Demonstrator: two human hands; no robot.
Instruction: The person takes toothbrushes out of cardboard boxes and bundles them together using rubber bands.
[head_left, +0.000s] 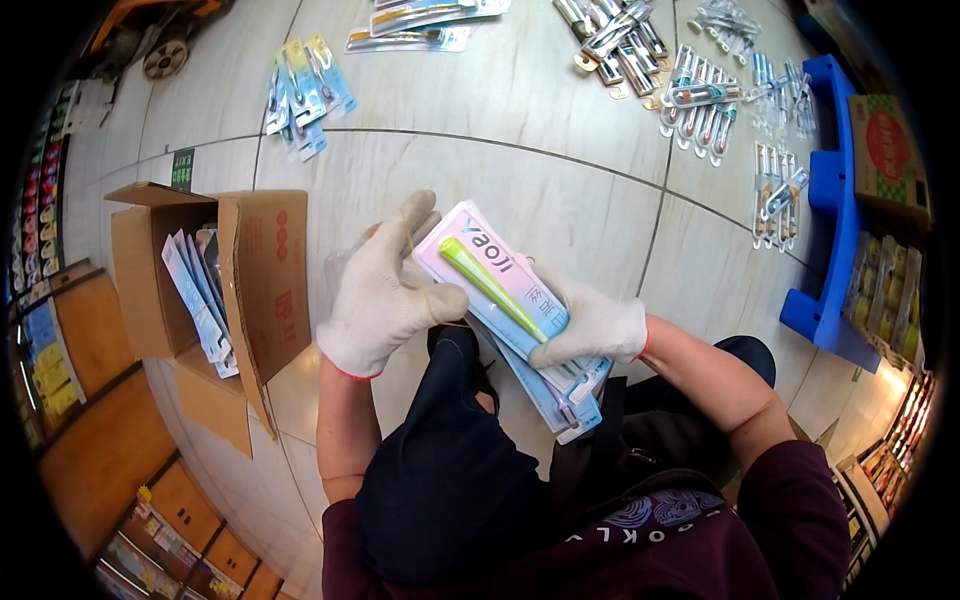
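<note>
White knit gloves cover both hands. My right hand (592, 315) grips a stack of blister-packed toothbrushes (499, 289), the top one with a lime-green handle on a pink and blue card. Another pack (525, 375) sticks out below at an angle. My left hand (394, 289) is at the stack's left end, its fingers spread, with a thin rubber band (407, 225) stretched over the fingers and thumb. Whether the band also goes round the packs cannot be told.
An open cardboard box (277, 277) at left holds similar packs (196, 296). Bundled toothbrush packs lie on the tiled floor: blue-yellow ones (304, 86), larger ones (420, 22), several at right (701, 105). A blue plastic pallet or rack (832, 202) stands at right beside cartons (889, 157).
</note>
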